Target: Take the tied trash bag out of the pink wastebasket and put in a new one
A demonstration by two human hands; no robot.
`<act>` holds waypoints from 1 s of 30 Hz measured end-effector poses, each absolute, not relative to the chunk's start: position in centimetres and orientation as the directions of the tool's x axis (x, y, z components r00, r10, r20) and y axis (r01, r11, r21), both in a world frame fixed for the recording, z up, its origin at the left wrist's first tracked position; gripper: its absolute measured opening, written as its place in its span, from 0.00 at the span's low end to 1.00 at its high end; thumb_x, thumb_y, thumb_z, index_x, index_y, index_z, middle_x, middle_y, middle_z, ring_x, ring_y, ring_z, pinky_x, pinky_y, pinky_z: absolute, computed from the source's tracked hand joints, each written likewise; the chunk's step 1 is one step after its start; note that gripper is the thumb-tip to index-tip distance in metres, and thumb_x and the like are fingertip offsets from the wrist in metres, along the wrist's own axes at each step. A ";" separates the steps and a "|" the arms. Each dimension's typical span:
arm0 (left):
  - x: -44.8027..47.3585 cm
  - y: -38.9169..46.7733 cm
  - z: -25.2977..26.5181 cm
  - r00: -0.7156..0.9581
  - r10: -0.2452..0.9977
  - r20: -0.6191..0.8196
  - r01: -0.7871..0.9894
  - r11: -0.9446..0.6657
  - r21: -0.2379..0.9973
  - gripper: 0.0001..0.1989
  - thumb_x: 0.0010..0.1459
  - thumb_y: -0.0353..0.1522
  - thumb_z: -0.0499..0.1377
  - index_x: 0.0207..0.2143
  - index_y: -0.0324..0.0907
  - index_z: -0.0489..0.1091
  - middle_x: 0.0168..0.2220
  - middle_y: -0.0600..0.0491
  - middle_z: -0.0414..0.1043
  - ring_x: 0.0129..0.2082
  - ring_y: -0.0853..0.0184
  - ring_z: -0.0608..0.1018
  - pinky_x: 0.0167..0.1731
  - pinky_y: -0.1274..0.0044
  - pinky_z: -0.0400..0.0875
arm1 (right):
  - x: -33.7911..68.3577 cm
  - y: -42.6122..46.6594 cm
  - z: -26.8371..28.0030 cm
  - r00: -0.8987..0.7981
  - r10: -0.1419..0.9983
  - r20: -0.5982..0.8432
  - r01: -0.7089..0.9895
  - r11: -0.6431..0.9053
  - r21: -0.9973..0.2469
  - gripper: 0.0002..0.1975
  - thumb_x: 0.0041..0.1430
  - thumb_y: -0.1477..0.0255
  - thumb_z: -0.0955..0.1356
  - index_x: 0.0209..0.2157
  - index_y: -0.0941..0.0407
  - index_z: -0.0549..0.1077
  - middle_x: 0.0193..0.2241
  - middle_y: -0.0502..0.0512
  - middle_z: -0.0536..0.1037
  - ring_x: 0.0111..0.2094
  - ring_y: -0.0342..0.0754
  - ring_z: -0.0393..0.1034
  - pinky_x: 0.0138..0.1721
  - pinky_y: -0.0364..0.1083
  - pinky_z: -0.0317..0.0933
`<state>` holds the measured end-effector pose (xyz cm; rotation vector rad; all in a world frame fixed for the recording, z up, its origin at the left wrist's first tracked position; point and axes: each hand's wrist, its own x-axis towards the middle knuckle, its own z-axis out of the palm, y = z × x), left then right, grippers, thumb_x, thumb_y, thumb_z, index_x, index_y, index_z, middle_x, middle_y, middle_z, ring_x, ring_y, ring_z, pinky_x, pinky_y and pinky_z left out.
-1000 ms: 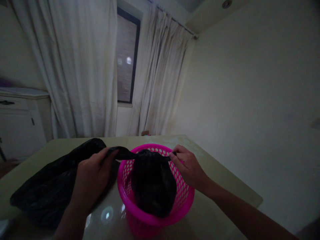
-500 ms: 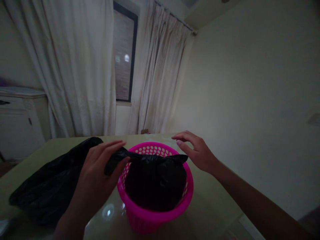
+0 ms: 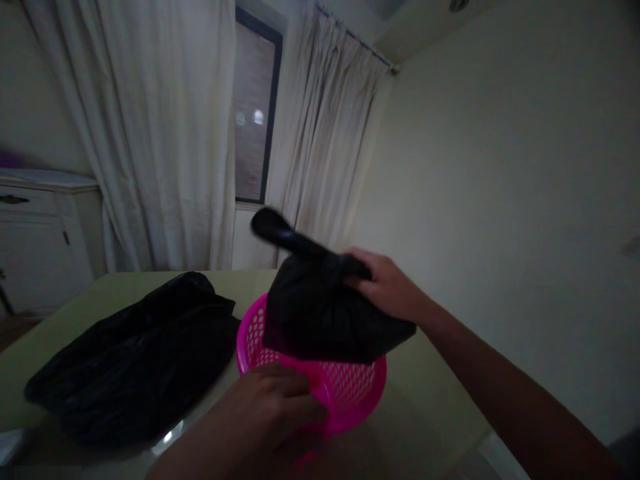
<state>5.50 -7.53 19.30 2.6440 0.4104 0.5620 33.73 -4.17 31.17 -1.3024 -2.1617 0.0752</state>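
Note:
A tied black plastic bag [image 3: 325, 310] hangs above the mouth of a pink perforated basket [image 3: 373, 393]. My right hand [image 3: 383, 280] is closed on the bag near its knot, and a loop of the plastic sticks up to the left. My left hand [image 3: 280, 407] has its fingers curled over the near rim of the basket and grips it; the thumb is hard to make out. The part of the basket's inside that shows below the bag has holes in its wall.
Another black plastic bag [image 3: 140, 360] lies crumpled on the glossy table [image 3: 250, 283], left of the basket. A pale object [image 3: 11, 445] is at the lower left. Behind are long curtains [image 3: 165, 133], a window and a white cabinet [image 3: 45, 240].
My right hand has taken hold of the tied bag and raised it from inside the basket. My left hand has let go of the black plastic and moved down to the near rim.

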 end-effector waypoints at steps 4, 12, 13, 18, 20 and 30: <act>5.9 -7.7 19.4 0.864 0.353 0.359 0.170 -0.876 0.451 0.04 0.70 0.33 0.68 0.45 0.53 0.82 0.44 0.56 0.84 0.44 0.64 0.84 0.43 0.74 0.74 | 40.4 -4.9 34.7 0.044 0.716 0.697 0.890 0.288 -0.353 0.15 0.64 0.59 0.73 0.47 0.53 0.79 0.42 0.57 0.84 0.44 0.57 0.77 0.47 0.54 0.68; 2.9 -6.5 19.2 0.412 0.501 0.761 0.262 -0.865 0.427 0.12 0.74 0.35 0.57 0.51 0.53 0.81 0.46 0.53 0.85 0.44 0.63 0.85 0.45 0.73 0.79 | 49.4 -7.2 26.1 0.220 0.388 0.895 0.964 0.055 -0.261 0.20 0.62 0.61 0.70 0.52 0.55 0.77 0.48 0.63 0.81 0.50 0.61 0.75 0.55 0.60 0.69; 1.9 -5.7 19.1 0.266 0.551 0.791 0.316 -0.825 0.468 0.12 0.74 0.35 0.56 0.49 0.52 0.80 0.42 0.54 0.84 0.39 0.64 0.84 0.39 0.75 0.78 | 50.0 -7.3 23.8 0.222 0.393 0.892 0.966 0.036 -0.256 0.20 0.62 0.61 0.69 0.52 0.56 0.77 0.48 0.64 0.81 0.50 0.62 0.75 0.54 0.61 0.69; -1.6 -1.0 15.8 -0.246 0.745 0.620 0.544 -0.423 0.724 0.12 0.72 0.39 0.52 0.39 0.46 0.74 0.28 0.56 0.72 0.28 0.62 0.77 0.32 0.71 0.70 | 52.6 -8.7 11.6 0.214 0.585 0.782 0.977 -0.143 -0.161 0.18 0.62 0.71 0.64 0.51 0.54 0.79 0.43 0.67 0.81 0.49 0.66 0.75 0.54 0.64 0.68; -1.9 0.0 12.1 -0.156 0.865 0.477 0.701 -0.244 0.671 0.17 0.70 0.42 0.51 0.45 0.44 0.75 0.37 0.49 0.81 0.37 0.55 0.83 0.42 0.65 0.75 | 53.2 -9.5 7.7 0.213 0.636 0.742 0.976 -0.174 -0.131 0.19 0.61 0.73 0.65 0.51 0.52 0.80 0.43 0.66 0.81 0.49 0.67 0.75 0.54 0.65 0.67; -4.4 -0.7 1.1 -0.069 0.995 0.077 0.937 0.039 0.346 0.32 0.73 0.40 0.41 0.61 0.34 0.77 0.58 0.31 0.82 0.56 0.40 0.84 0.56 0.52 0.74 | 53.5 -10.1 0.8 0.088 0.836 0.541 0.996 -0.068 -0.057 0.29 0.62 0.65 0.68 0.65 0.45 0.74 0.55 0.65 0.81 0.56 0.68 0.77 0.59 0.68 0.67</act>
